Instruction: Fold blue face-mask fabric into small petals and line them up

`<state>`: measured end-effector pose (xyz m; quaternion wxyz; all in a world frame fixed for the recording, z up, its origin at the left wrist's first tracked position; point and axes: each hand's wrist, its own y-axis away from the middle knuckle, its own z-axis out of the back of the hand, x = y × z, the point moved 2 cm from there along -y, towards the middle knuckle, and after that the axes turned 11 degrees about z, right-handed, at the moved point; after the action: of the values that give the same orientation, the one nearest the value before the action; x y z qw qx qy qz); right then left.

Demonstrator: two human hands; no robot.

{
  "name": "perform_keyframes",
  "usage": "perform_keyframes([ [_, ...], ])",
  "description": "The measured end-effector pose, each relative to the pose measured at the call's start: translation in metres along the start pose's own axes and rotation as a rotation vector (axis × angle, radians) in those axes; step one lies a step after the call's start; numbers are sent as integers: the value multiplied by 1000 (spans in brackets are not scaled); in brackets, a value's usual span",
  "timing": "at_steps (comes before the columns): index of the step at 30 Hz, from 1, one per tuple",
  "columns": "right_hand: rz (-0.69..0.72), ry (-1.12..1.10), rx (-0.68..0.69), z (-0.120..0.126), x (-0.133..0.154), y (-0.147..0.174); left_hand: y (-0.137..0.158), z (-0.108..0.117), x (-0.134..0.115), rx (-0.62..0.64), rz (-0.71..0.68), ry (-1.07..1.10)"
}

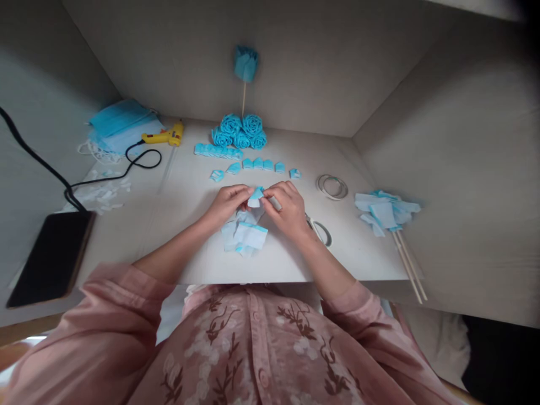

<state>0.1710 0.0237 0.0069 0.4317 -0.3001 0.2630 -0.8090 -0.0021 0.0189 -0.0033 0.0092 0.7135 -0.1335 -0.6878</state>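
Observation:
Between my left hand (232, 201) and my right hand (287, 207) is a small folded piece of blue and white mask fabric (255, 198). Fingers of both hands are closed on its two sides. Just below lies a loose pile of cut blue and white fabric pieces (250, 236). Beyond my hands runs a row of folded blue petals (258, 163), with a few single ones beside it. Scissors (323, 233) lie partly behind my right wrist.
Blue fabric roses (240, 132) and a flower on a stick (246, 64) stand at the back. At left are masks (122, 124), a yellow glue gun (166, 135), its cord and a phone (50, 256). Tape rolls (333, 187) and sticks with fabric strips (386, 212) lie right.

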Motion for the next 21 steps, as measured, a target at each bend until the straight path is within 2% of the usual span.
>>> perform_keyframes([
  [7, 18, -21, 58, -1, 2, 0, 1, 1, 2, -25, 31, -49],
  [12, 9, -39, 62, -2, 3, -1, -1, 0, 7, 91, 97, 71],
  [14, -1, -89, 24, 0, 5, -1, -2, 1, 9, 110, 109, 149],
  [17, -126, -227, -94, 5, 4, -1, -4, 2, 9, 67, 119, 223],
  [21, -444, -426, -236, 7, -8, 2, -5, 3, 7, 25, 122, 270],
])
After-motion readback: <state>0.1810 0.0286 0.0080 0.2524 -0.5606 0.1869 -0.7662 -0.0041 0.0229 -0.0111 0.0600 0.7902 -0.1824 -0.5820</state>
